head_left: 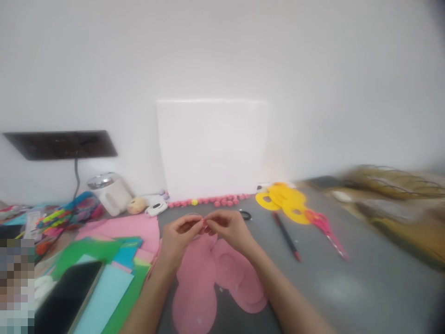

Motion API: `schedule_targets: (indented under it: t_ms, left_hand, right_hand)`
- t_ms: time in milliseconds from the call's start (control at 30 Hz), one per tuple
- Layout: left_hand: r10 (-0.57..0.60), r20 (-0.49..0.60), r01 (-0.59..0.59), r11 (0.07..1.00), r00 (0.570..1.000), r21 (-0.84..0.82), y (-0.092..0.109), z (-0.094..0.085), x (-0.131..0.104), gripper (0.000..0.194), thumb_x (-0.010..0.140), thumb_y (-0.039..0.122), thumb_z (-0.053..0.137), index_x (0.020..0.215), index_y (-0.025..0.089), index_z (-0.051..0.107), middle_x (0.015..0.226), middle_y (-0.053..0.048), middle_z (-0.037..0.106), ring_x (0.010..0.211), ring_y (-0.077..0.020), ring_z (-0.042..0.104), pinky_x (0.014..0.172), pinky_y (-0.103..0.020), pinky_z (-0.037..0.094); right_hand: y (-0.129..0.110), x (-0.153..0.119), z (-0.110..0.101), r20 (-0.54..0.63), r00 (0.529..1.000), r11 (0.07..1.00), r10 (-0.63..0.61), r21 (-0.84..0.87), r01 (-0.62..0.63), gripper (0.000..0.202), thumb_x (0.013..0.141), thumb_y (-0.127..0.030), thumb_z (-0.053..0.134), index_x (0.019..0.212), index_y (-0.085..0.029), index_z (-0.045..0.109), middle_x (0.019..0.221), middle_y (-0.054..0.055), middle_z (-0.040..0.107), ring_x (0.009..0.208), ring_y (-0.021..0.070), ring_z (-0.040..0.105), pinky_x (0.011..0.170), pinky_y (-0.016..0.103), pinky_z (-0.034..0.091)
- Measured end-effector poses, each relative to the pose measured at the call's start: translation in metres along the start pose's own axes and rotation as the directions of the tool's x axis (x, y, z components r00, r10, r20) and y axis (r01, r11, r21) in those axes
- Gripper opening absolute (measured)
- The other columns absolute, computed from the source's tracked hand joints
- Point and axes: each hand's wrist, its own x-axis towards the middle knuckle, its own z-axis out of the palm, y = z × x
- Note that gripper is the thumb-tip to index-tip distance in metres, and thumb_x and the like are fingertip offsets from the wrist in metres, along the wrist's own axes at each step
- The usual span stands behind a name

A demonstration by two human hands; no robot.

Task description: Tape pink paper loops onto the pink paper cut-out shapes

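My left hand (182,234) and my right hand (227,227) meet fingertip to fingertip over the grey table (323,236). Between their pinched fingers is a small pink piece (205,225), mostly hidden by the fingers. Round pink paper cutouts (194,301) lie beneath and in front of the hands, some overlapping. Behind the hands, a row of small pink pieces (225,201) runs along the foot of a white sheet (213,148), with one yellow piece (194,202) among them.
Yellow cutouts (283,199), pink scissors (327,232) and a dark pen (287,236) lie to the right. Coloured paper (107,290), a phone (67,297) and a white container (113,192) are at left. A brown basket-like object (406,185) stands far right, blurred.
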Motion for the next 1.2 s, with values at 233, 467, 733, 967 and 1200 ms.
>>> schedule_targets:
  t_ms: [233,467,733,967,1200]
  left_hand:
    - [0.030,-0.024,-0.031,1.000,0.999,-0.004,0.003,0.003,-0.001,0.021,0.060,0.029,0.075,0.075,0.015,0.070,0.072,-0.005,0.071,0.067,-0.0184,0.066,0.065,-0.028,0.054]
    - [0.009,-0.053,-0.009,1.000,0.999,-0.008,0.003,0.003,-0.001,0.026,0.061,0.030,0.076,0.082,0.015,0.070,0.077,-0.005,0.071,0.070,-0.0172,0.065,0.067,-0.028,0.055]
    - [0.066,-0.048,-0.064,0.997,0.997,0.038,0.001,0.004,-0.002,0.022,0.063,0.030,0.074,0.080,0.016,0.069,0.078,-0.005,0.070,0.074,-0.0182,0.064,0.061,-0.024,0.053]
    - [0.132,-0.039,-0.128,0.988,0.990,0.089,-0.001,0.003,-0.001,0.017,0.066,0.030,0.072,0.077,0.017,0.070,0.083,-0.006,0.069,0.074,-0.0183,0.064,0.062,-0.026,0.054]
    - [0.199,-0.028,-0.194,0.973,0.980,0.126,-0.001,0.003,-0.002,0.015,0.066,0.029,0.070,0.074,0.017,0.071,0.087,-0.008,0.069,0.076,-0.0206,0.064,0.064,-0.029,0.055]
  right_hand:
    - [0.004,0.003,0.001,-0.056,0.982,0.982,-0.182,-0.065,0.178,0.009,0.073,-0.020,0.061,0.070,-0.019,0.070,0.076,0.005,0.069,0.070,0.0161,0.063,0.065,0.027,0.053]
    - [0.005,0.003,0.004,-0.076,0.982,0.985,-0.172,-0.030,0.170,0.008,0.072,-0.019,0.062,0.070,-0.019,0.070,0.080,0.005,0.068,0.070,0.0153,0.063,0.064,0.027,0.053]
    - [-0.002,0.001,0.008,-0.115,0.988,0.992,-0.098,0.067,0.107,0.007,0.071,-0.021,0.064,0.068,-0.017,0.069,0.079,0.005,0.067,0.070,0.0155,0.064,0.068,0.028,0.055]
    - [-0.005,-0.001,0.008,-0.108,0.985,0.989,-0.133,0.051,0.139,0.008,0.072,-0.020,0.062,0.069,-0.018,0.069,0.078,0.004,0.066,0.071,0.0158,0.064,0.068,0.028,0.056]
    - [-0.001,0.000,0.006,-0.106,0.967,0.970,-0.231,-0.099,0.221,0.012,0.073,-0.019,0.059,0.069,-0.019,0.069,0.079,0.006,0.067,0.071,0.0166,0.063,0.064,0.028,0.055]
